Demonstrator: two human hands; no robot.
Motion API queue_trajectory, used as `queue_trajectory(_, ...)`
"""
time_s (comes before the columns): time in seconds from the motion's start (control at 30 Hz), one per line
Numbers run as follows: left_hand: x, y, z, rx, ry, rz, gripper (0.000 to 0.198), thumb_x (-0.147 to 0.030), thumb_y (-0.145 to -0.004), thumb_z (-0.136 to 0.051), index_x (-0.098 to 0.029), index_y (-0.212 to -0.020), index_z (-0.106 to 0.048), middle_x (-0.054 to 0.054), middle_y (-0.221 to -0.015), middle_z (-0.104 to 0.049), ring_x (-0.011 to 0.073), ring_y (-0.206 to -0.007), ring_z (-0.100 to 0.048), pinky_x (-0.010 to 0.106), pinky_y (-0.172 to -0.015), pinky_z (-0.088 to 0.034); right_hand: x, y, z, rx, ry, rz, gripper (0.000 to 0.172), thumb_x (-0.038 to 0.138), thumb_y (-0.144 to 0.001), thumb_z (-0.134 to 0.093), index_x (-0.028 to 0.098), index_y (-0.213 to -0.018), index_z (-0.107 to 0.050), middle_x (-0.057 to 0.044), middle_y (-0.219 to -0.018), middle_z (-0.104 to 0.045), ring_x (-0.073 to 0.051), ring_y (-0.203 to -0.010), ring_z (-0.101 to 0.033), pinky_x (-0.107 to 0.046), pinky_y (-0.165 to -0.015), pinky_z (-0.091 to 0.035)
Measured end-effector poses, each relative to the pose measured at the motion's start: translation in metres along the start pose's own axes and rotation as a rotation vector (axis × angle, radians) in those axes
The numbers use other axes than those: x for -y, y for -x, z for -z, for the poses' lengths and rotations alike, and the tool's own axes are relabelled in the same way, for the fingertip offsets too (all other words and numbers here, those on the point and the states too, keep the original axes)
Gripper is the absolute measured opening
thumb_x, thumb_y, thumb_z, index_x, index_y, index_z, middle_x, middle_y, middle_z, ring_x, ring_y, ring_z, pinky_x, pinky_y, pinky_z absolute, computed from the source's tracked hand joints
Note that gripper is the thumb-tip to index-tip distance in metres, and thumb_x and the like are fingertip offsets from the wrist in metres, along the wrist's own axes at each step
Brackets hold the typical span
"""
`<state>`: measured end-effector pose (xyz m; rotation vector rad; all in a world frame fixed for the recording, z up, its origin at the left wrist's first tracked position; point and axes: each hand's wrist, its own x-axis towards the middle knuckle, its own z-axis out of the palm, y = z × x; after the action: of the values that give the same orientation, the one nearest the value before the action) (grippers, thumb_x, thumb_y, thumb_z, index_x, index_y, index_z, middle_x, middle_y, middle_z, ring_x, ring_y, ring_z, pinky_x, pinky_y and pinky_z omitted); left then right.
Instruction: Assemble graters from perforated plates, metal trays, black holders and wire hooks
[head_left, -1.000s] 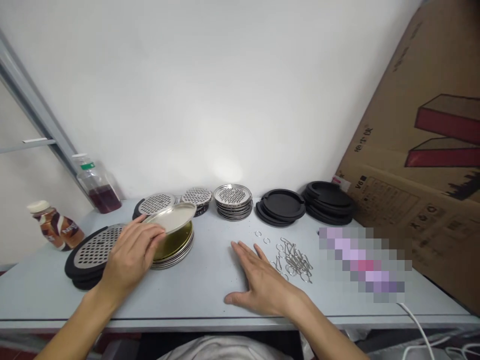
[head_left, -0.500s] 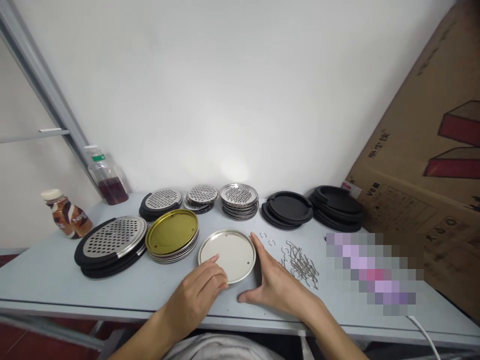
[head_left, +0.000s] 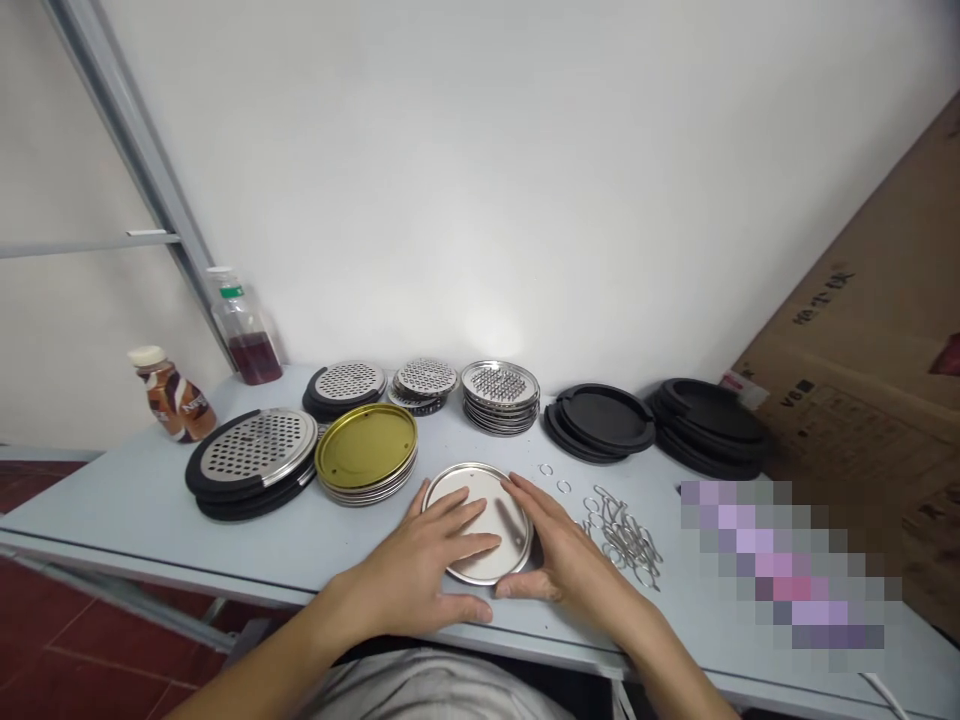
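A round silver metal plate [head_left: 491,555] with a raised rim and small holes near its edge lies on the table in front of me. My left hand [head_left: 435,555] is open, its spread fingers over the plate's left part. Around the right rim curves my right hand [head_left: 551,545], also open, thumb near the front edge and fingers along the far right side. Whether its fingertips press on the rim, I cannot tell. A stack of similar plates with a gold-coloured one [head_left: 367,445] on top stands behind my left hand. Loose metal rings and hooks [head_left: 626,535] lie right of my right hand.
Grater discs [head_left: 501,385] are stacked at the back, and black-rimmed graters [head_left: 259,450] at the left. Black round bases [head_left: 604,418] stand back right. Two bottles [head_left: 251,335] are far left; a large carton [head_left: 847,400] and a pixelated patch lie right.
My left hand has gone from pinching the plate's front left edge to spreading over it. My right hand has come closer around the right rim. The camera view has shifted a little.
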<state>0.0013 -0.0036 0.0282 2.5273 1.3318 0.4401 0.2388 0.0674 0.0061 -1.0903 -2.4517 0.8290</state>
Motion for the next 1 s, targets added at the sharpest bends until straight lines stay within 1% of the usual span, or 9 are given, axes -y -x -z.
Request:
queue_trajectory(0.1, 0.002, 0.001, 0.002, 0.027, 0.013, -0.015, 0.067, -0.06, -0.081, -0.067, -0.034, -0.141, -0.05, 0.009, -0.155, -0.04, 0.0375, -0.144, -0.03, 0.065, -0.115, -0.015, 0.002, 0.0, 0.001, 0.01, 0.025, -0.019, 0.115, 0.073, -0.058, -0.076, 0.021, -0.152, -0.034, -0.016, -0.161, -0.023, -0.033, -0.147, -0.022, -0.047, -0.119, -0.025)
queue_trajectory(0.3, 0.005, 0.006, 0.0, 0.038, 0.033, -0.004, 0.064, -0.057, -0.085, -0.065, -0.038, -0.143, -0.046, 0.004, -0.157, -0.036, 0.0366, -0.146, -0.027, 0.066, -0.115, -0.016, 0.008, 0.0, 0.004, 0.024, 0.077, -0.001, 0.109, 0.075, -0.057, -0.075, 0.019, -0.146, -0.045, -0.018, -0.159, -0.026, -0.036, -0.147, -0.023, -0.05, -0.118, -0.026)
queue_trajectory(0.5, 0.007, 0.006, -0.002, 0.046, 0.046, 0.028, 0.054, -0.051, -0.092, -0.059, -0.038, -0.142, -0.046, 0.003, -0.157, -0.035, 0.0353, -0.146, -0.027, 0.066, -0.114, -0.021, 0.008, -0.002, 0.005, 0.016, 0.095, 0.018, 0.107, 0.075, -0.057, -0.074, 0.017, -0.144, -0.048, -0.02, -0.158, -0.029, -0.037, -0.146, -0.025, -0.05, -0.117, -0.027)
queue_trajectory(0.57, 0.006, 0.006, -0.002, 0.045, 0.043, 0.03, 0.054, -0.053, -0.091, -0.059, -0.038, -0.142, -0.047, 0.003, -0.157, -0.037, 0.0346, -0.146, -0.027, 0.066, -0.114, -0.019, 0.008, -0.002, 0.005, 0.012, 0.096, 0.011, 0.107, 0.074, -0.057, -0.075, 0.017, -0.144, -0.048, -0.021, -0.158, -0.029, -0.037, -0.146, -0.025, -0.051, -0.117, -0.027)
queue_trajectory(0.7, 0.004, 0.006, 0.0, 0.043, 0.036, 0.029, 0.055, -0.055, -0.09, -0.059, -0.036, -0.141, -0.048, 0.005, -0.155, -0.04, 0.033, -0.146, -0.029, 0.068, -0.115, -0.01, 0.007, -0.001, 0.002, 0.001, 0.078, 0.016, 0.108, 0.075, -0.057, -0.075, 0.018, -0.145, -0.047, -0.02, -0.157, -0.029, -0.039, -0.145, -0.026, -0.053, -0.116, -0.027)
queue_trajectory(0.8, 0.003, 0.007, 0.001, 0.028, 0.039, 0.03, 0.054, -0.055, -0.091, -0.058, -0.035, -0.14, -0.049, 0.006, -0.154, -0.041, 0.0331, -0.145, -0.03, 0.07, -0.114, -0.005, 0.006, 0.0, 0.004, 0.018, 0.059, 0.005, 0.109, 0.074, -0.056, -0.077, 0.018, -0.145, -0.046, -0.019, -0.158, -0.028, -0.038, -0.146, -0.024, -0.052, -0.117, -0.025)
queue_trajectory(0.87, 0.003, 0.007, 0.002, 0.02, 0.043, 0.02, 0.054, -0.055, -0.091, -0.058, -0.034, -0.14, -0.05, 0.007, -0.154, -0.042, 0.0325, -0.145, -0.031, 0.068, -0.115, -0.005, 0.008, 0.001, 0.008, 0.056, 0.022, -0.015, 0.108, 0.073, -0.058, -0.076, 0.019, -0.146, -0.045, -0.018, -0.159, -0.025, -0.036, -0.147, -0.023, -0.048, -0.118, -0.025)
queue_trajectory(0.93, 0.004, 0.007, 0.002, 0.018, 0.044, 0.011, 0.054, -0.055, -0.09, -0.059, -0.033, -0.139, -0.051, 0.008, -0.153, -0.043, 0.0319, -0.144, -0.033, 0.066, -0.117, -0.006, 0.013, -0.001, 0.016, 0.092, -0.013, -0.044, 0.103, 0.072, -0.063, -0.074, 0.02, -0.146, -0.044, -0.017, -0.16, -0.025, -0.034, -0.147, -0.024, -0.046, -0.118, -0.026)
queue_trajectory(1.0, 0.003, 0.007, 0.003, 0.018, 0.042, 0.009, 0.055, -0.055, -0.089, -0.061, -0.033, -0.139, -0.052, 0.008, -0.152, -0.044, 0.0321, -0.143, -0.034, 0.066, -0.117, -0.007, 0.02, -0.005, 0.024, 0.142, -0.007, -0.071, 0.104, 0.072, -0.061, -0.075, 0.019, -0.146, -0.045, -0.018, -0.159, -0.026, -0.034, -0.146, -0.027, -0.045, -0.118, -0.026)
